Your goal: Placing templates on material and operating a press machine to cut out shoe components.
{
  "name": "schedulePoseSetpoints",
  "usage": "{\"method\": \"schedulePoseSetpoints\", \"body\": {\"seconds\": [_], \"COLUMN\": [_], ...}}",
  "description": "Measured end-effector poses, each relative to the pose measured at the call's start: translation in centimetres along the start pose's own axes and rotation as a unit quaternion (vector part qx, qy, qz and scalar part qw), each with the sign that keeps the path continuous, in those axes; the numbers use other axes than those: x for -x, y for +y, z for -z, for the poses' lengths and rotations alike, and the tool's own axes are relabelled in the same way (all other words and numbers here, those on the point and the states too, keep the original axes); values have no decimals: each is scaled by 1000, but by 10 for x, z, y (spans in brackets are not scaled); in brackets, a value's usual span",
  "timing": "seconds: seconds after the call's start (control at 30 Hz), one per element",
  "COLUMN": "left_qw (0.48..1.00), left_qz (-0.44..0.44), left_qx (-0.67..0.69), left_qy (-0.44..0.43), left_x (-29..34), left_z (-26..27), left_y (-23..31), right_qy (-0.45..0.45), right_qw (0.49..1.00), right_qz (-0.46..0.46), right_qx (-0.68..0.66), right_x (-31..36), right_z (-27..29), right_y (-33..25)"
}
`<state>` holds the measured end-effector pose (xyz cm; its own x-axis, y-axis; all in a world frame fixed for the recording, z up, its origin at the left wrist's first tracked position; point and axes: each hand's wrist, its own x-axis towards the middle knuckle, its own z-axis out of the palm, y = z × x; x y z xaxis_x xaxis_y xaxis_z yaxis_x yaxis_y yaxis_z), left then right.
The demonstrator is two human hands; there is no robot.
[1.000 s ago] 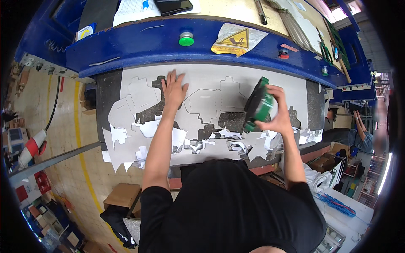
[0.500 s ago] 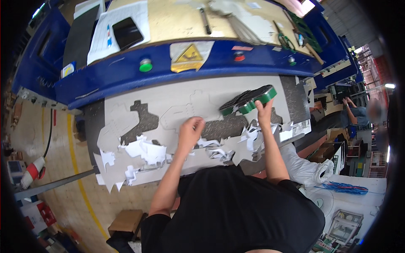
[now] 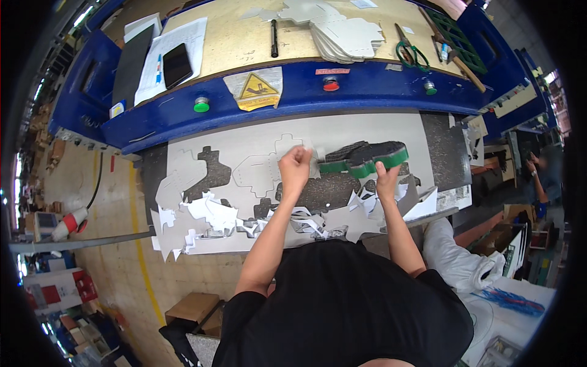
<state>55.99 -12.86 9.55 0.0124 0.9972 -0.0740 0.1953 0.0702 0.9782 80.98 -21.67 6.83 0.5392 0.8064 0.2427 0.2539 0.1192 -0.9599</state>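
Note:
My right hand grips the near edge of a cutting die, a black shaped block with a green rim, held tilted over the sheet. My left hand is closed in a pinch, just left of the die; whatever lies between its fingertips, if anything, I cannot make out. Beneath both hands spreads a grey cardboard sheet with cut outlines and shaped holes that bare the dark speckled bed. Torn white and grey scraps lie along its near side.
Beyond the sheet runs a blue machine beam with green and red buttons. The ledge above carries stacked card cutouts, scissors, a hammer, a black marker and a phone. At right sits a white sack.
My left hand has moved away from me and right, closer to the die. The die is turned slightly, showing more of its green side. The whole view has shifted.

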Motion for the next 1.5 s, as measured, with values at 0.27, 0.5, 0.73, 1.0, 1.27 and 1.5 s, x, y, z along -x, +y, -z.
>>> {"method": "schedulePoseSetpoints", "body": {"seconds": [0.27,0.5,0.73,1.0,1.27,1.5], "left_qw": [935,854,863,945,960,966], "left_qz": [-67,126,165,164,268,246], "left_qx": [-327,-503,-471,-284,-83,-60], "left_qy": [114,47,77,-1,6,52], "left_x": [40,4,-13,-59,-62,-69], "left_z": [85,106,119,205,208,242], "left_y": [-92,-93,-91,-100,-98,-133], "right_qy": [27,-377,-516,-571,-513,-653], "right_qw": [996,883,738,719,803,661], "right_qz": [8,136,204,167,179,212], "right_qx": [-80,243,385,359,246,303], "right_x": [-42,-31,74,86,53,38], "right_z": [23,23,-53,-113,-276,-339], "right_y": [-34,-124,-73,-61,-34,-68]}}
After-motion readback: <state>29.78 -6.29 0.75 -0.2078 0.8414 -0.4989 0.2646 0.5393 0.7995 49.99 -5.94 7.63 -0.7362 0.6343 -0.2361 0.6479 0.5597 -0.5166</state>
